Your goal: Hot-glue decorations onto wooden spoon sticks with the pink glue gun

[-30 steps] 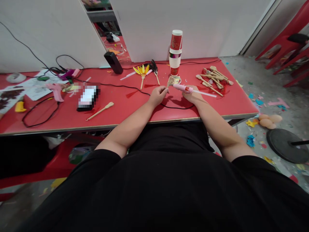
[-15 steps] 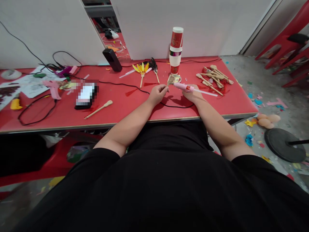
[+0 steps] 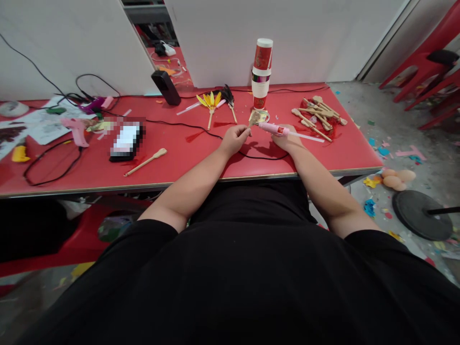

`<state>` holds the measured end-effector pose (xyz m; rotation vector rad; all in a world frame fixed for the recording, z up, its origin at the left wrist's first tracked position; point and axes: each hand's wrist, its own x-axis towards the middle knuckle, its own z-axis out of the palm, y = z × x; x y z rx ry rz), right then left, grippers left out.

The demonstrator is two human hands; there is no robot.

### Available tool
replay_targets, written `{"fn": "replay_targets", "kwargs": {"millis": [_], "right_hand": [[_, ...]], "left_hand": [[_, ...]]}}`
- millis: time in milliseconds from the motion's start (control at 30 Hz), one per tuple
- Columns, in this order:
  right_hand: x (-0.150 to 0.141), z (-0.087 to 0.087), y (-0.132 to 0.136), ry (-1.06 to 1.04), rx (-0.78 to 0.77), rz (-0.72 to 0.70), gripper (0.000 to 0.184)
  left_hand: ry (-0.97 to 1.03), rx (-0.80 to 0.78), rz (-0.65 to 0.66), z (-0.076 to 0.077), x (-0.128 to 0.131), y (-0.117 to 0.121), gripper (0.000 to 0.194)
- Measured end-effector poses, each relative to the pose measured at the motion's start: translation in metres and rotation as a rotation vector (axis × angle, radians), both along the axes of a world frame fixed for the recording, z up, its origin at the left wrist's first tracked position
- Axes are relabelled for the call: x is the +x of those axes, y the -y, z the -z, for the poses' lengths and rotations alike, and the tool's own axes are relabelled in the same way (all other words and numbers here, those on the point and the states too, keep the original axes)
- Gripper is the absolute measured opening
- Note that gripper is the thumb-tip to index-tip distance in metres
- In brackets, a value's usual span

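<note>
My left hand (image 3: 235,138) is closed in a pinch on the handle of a small wooden spoon (image 3: 254,118), whose head points away from me. My right hand (image 3: 285,141) grips a pink glue gun (image 3: 273,128); its nozzle sits at the spoon's head and a white glue stick (image 3: 307,137) juts out to the right. Both hands rest on the red table (image 3: 179,158). A black cord (image 3: 262,157) runs under my wrists.
A pile of wooden spoons (image 3: 318,115) on red scraps lies at the right. Stacked cups (image 3: 261,72), a yellow feathered spoon (image 3: 211,103), a black feathered one (image 3: 229,98), a lone spoon (image 3: 145,162), a phone (image 3: 126,139) and a second glue gun (image 3: 77,129) lie about. Red chairs (image 3: 427,52) stand at right.
Hands stay as they were, with spoon and glue gun held together. Only the camera view has shifted slightly.
</note>
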<state>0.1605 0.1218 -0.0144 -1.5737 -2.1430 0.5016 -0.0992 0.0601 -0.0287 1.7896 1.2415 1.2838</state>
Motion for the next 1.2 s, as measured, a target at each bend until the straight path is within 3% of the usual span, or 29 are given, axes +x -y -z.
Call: {"fn": "replay_targets", "kwargs": {"millis": [400,1200], "right_hand": [[0.000,-0.012,0.009,0.001,-0.046,0.014,0.015],[0.001,-0.010,0.007,0.068,-0.030,0.019,0.020]], "left_hand": [[-0.026,-0.015,-0.017,-0.002,0.000,0.001,0.031],[-0.065,-0.001,-0.016,0.002,-0.002,-0.002,0.037]]}}
